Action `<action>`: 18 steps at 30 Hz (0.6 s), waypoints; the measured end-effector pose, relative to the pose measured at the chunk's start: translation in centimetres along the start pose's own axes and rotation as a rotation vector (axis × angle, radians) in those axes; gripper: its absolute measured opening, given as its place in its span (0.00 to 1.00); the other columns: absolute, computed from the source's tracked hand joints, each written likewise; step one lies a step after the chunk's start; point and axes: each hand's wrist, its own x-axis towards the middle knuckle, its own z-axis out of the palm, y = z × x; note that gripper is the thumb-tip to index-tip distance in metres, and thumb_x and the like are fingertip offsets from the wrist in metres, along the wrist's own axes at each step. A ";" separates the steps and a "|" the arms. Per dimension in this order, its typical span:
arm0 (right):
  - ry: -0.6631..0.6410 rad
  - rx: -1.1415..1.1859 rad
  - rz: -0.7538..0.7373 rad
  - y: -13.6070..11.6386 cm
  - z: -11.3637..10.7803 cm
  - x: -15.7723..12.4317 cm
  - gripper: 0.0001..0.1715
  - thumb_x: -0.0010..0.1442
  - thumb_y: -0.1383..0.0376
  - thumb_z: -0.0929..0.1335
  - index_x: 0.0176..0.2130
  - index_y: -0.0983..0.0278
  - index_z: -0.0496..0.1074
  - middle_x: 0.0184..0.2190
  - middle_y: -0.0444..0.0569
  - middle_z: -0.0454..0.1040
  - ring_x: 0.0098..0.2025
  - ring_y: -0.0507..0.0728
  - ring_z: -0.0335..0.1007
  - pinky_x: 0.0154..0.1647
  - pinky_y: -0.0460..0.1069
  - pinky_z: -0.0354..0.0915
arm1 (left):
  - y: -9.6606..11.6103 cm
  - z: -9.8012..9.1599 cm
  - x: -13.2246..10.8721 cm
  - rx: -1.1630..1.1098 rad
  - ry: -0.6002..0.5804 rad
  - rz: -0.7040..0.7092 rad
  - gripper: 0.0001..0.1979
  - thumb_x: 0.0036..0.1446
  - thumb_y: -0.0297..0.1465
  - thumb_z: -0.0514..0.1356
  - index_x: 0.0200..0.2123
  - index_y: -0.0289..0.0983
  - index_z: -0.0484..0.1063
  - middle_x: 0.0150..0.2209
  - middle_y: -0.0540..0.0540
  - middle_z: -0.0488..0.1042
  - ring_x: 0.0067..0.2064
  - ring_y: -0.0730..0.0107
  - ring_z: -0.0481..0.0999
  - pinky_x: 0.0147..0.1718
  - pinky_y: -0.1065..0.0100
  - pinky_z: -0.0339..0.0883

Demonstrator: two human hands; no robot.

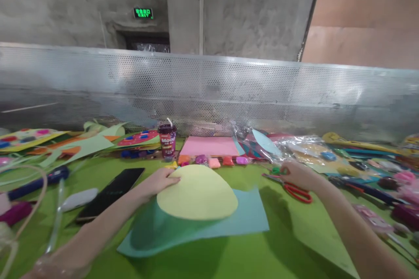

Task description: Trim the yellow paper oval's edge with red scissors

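Observation:
My left hand (163, 182) is closed on the upper left edge of a pale yellow egg-shaped paper cutout (198, 194), thumb on top. The cutout is raised over a light blue paper sheet (247, 213) on the green table, hides part of it and casts a shadow on it. On the right, my right hand (296, 174) has its fingers curled down onto red-handled scissors (296, 192), whose blades point left. A small green piece (276, 170) lies at the fingertips.
A dark phone (113, 194) and a white oblong object (79, 199) lie left. Behind stand a lidded drink cup (168, 141) with a straw, pink paper (209, 146) and small coloured packets (227, 161). Craft supplies crowd both sides; a perforated metal panel (209, 91) bounds the back.

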 end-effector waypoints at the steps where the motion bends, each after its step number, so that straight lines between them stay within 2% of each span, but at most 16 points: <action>1: -0.014 -0.065 0.056 0.9 0.1 0.2 0.08 0.49 0.69 0.63 0.29 0.67 0.70 0.27 0.55 0.71 0.30 0.58 0.68 0.30 0.52 0.62 | -0.2 0.1 0.1 -0.036 -0.038 0.015 0.13 0.42 0.39 0.59 0.28 0.35 0.71 0.25 0.48 0.76 0.31 0.59 0.75 0.28 0.66 0.66; 2: -0.044 -0.118 0.100 1.7 0.4 0.3 0.05 0.45 0.73 0.64 0.26 0.68 0.70 0.25 0.56 0.70 0.29 0.60 0.68 0.29 0.52 0.62 | -0.2 0.3 0.0 -0.073 -0.074 0.031 0.14 0.42 0.39 0.58 0.29 0.35 0.70 0.26 0.48 0.76 0.31 0.59 0.75 0.28 0.67 0.66; 4: -0.125 -0.185 0.147 2.8 1.1 0.7 0.09 0.40 0.78 0.64 0.23 0.67 0.69 0.24 0.56 0.70 0.29 0.61 0.69 0.28 0.52 0.60 | -0.2 0.6 -0.1 -0.108 -0.125 0.058 0.15 0.43 0.40 0.57 0.31 0.35 0.69 0.28 0.48 0.76 0.33 0.58 0.75 0.29 0.67 0.65; 6: -0.152 -0.210 0.171 3.4 1.8 0.9 0.11 0.38 0.80 0.63 0.22 0.67 0.68 0.25 0.56 0.70 0.30 0.62 0.69 0.29 0.52 0.60 | 0.1 0.9 -0.4 -0.057 -0.151 0.070 0.15 0.43 0.40 0.56 0.32 0.35 0.69 0.29 0.48 0.76 0.34 0.57 0.74 0.29 0.67 0.65; 8: -0.129 -0.221 0.179 3.6 2.2 0.9 0.11 0.38 0.80 0.64 0.23 0.68 0.67 0.28 0.59 0.71 0.35 0.65 0.68 0.31 0.55 0.60 | 0.4 1.1 -0.7 0.052 -0.154 0.079 0.16 0.43 0.40 0.55 0.31 0.35 0.69 0.30 0.47 0.75 0.34 0.57 0.74 0.28 0.67 0.65; 11: -0.031 -0.211 0.140 3.5 2.3 0.7 0.10 0.40 0.78 0.63 0.24 0.67 0.68 0.33 0.61 0.70 0.44 0.68 0.62 0.38 0.58 0.57 | 0.9 1.4 -0.9 0.303 -0.067 0.134 0.16 0.45 0.41 0.53 0.29 0.34 0.70 0.32 0.43 0.74 0.35 0.53 0.73 0.31 0.64 0.65; 13: 0.038 -0.165 0.114 3.0 2.0 0.5 0.07 0.43 0.76 0.63 0.24 0.67 0.68 0.33 0.61 0.70 0.45 0.69 0.61 0.40 0.60 0.56 | 1.1 1.4 -1.0 0.442 0.004 0.209 0.16 0.45 0.40 0.53 0.28 0.33 0.72 0.39 0.38 0.72 0.41 0.50 0.70 0.38 0.61 0.63; 15: 0.076 -0.118 0.088 1.8 1.8 0.5 0.05 0.46 0.71 0.64 0.26 0.67 0.69 0.34 0.59 0.70 0.43 0.67 0.63 0.41 0.60 0.57 | 1.3 1.4 -1.2 0.515 0.018 0.266 0.16 0.45 0.38 0.53 0.29 0.33 0.73 0.47 0.36 0.67 0.49 0.49 0.64 0.44 0.60 0.59; 18: 0.086 0.016 -0.083 -1.4 1.8 0.4 0.15 0.54 0.62 0.59 0.38 0.65 0.68 0.38 0.53 0.70 0.40 0.58 0.66 0.40 0.52 0.61 | 1.3 1.7 -1.7 0.561 -0.058 0.314 0.15 0.46 0.38 0.53 0.32 0.36 0.74 0.55 0.42 0.58 0.55 0.50 0.55 0.49 0.59 0.54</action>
